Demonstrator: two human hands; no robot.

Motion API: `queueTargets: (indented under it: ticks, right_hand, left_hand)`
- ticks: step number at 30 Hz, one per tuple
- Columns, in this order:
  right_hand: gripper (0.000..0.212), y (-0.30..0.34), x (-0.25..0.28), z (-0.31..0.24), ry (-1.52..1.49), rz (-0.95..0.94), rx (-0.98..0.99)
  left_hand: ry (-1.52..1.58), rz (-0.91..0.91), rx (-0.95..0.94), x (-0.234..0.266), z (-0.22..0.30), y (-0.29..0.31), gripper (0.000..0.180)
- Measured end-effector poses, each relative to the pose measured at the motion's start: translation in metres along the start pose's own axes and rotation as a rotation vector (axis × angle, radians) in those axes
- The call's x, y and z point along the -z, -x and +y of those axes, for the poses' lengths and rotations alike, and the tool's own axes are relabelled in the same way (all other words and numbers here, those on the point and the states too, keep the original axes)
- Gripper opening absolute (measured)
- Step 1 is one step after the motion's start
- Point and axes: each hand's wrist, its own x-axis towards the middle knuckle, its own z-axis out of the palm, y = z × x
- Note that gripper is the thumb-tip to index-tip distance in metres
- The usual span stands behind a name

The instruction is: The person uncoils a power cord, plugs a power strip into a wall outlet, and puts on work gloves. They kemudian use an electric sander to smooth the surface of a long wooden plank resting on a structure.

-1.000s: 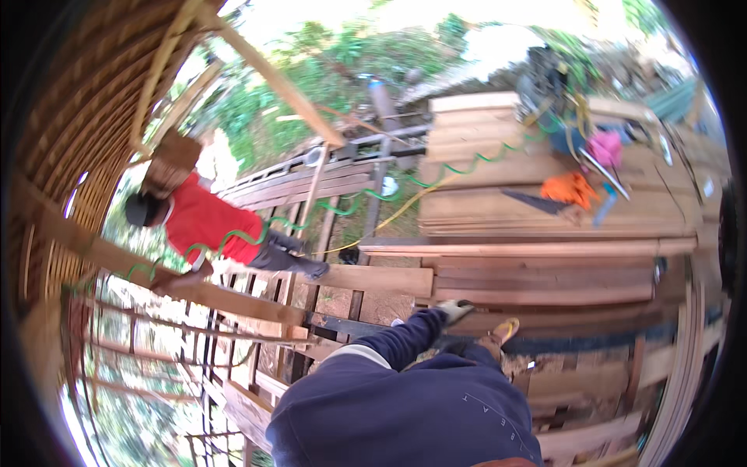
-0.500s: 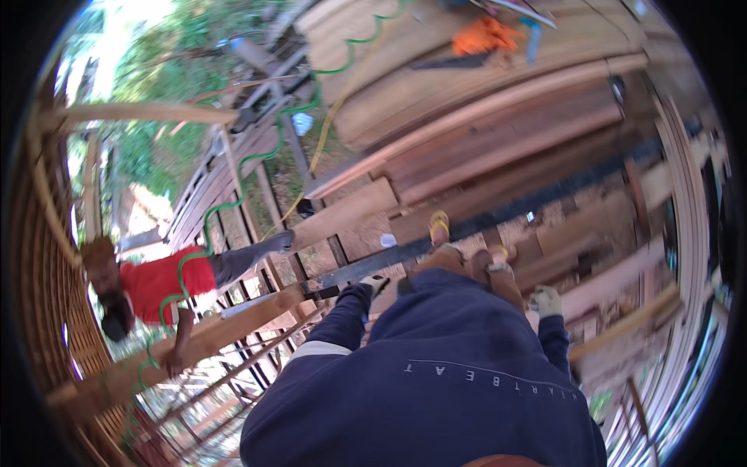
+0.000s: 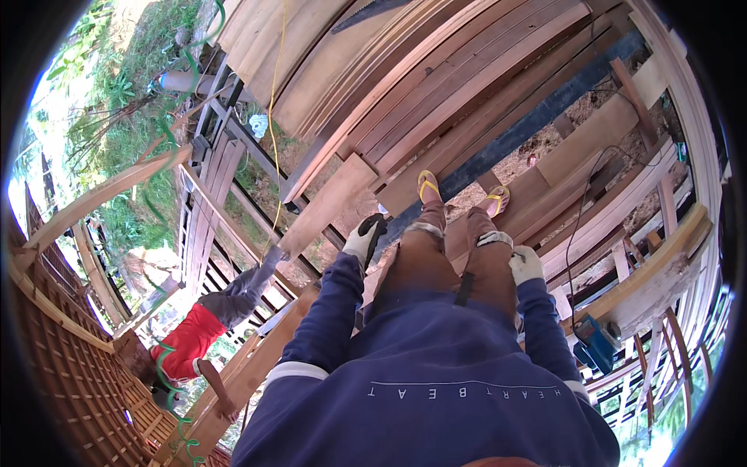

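Sweatshirt (image 3: 436, 366): your navy top filled the near middle, pale lettering across it.
Right hand (image 3: 527, 266): you had it in a white glove beside your right knee, its fingers bent downward; whether it gripped anything, I could not tell.
Left hand (image 3: 364, 238): you held it out to the left of your legs, in a white glove with black about the fingers. The fingers looked curled narrow; whether they closed on anything, I could not tell.
Trousers (image 3: 424, 268): brown, with pale bands at both knees.
Blue tool (image 3: 596, 344): it sat to the near right, just beyond your right sleeve, a dark cord (image 3: 570, 265) running toward it.
Sandals (image 3: 427, 187): you wore a yellow-strapped pair, feet apart.
Dark beam (image 3: 545, 118): it ran slantwise from beside your left hand, past your feet, to the far right.
Pale board (image 3: 331, 204): it lay just beyond your left hand, toward the left.
Long timber (image 3: 253, 362): it slanted along the near left, past your left sleeve.
Co-worker (image 3: 194, 338): someone in a red shirt was on the left, one arm reaching to the long timber; contact was unclear.
Planks (image 3: 467, 97): reddish-brown lengths lay side by side beyond your feet.
Yellow line (image 3: 272, 109): it trailed down the far left.
Saw (image 3: 369, 14): its dark toothed blade lay on paler boards at the far edge.
Greenery (image 3: 117, 97): it covered the far left ground.
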Motion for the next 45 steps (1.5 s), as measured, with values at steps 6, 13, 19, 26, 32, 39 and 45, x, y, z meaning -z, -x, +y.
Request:
queueTargets:
  ticks: [6, 13, 19, 26, 32, 39, 45]
  right_hand:
    - [0.027, -0.065, -0.051, -0.012, 0.115, -0.070, 0.059]
    - [0.026, -0.115, -0.134, 0.021, -0.056, -0.054, 0.067]
    - [0.025, -0.205, -0.198, 0.027, 0.163, -0.364, 0.189]
    - [0.034, -0.371, -0.314, 0.043, 0.681, -0.336, 0.564]
    - [0.051, -0.444, -0.415, 0.047, 1.103, -0.403, 0.673]
    - [0.048, -0.451, -0.432, 0.039, 1.370, -0.527, 0.683]
    - [0.035, -0.468, -0.433, 0.028, 1.240, -0.665, 0.567]
  left_hand:
    - [0.238, -0.037, 0.000, -0.031, 0.006, -0.069, 0.047]
    - [0.204, -0.049, 0.436, -0.067, -0.094, -0.288, 0.073]
    - [0.363, 0.055, 0.563, -0.056, -0.263, -0.484, 0.089]
    - [0.183, 0.217, 0.610, -0.086, -0.299, -0.554, 0.108]
    - [0.584, 0.151, 0.575, -0.119, -0.315, -0.599, 0.105]
    - [0.757, 0.335, 0.647, -0.128, -0.353, -0.622, 0.061]
    - [0.804, 0.533, 0.315, -0.159, -0.316, -0.576, 0.037]
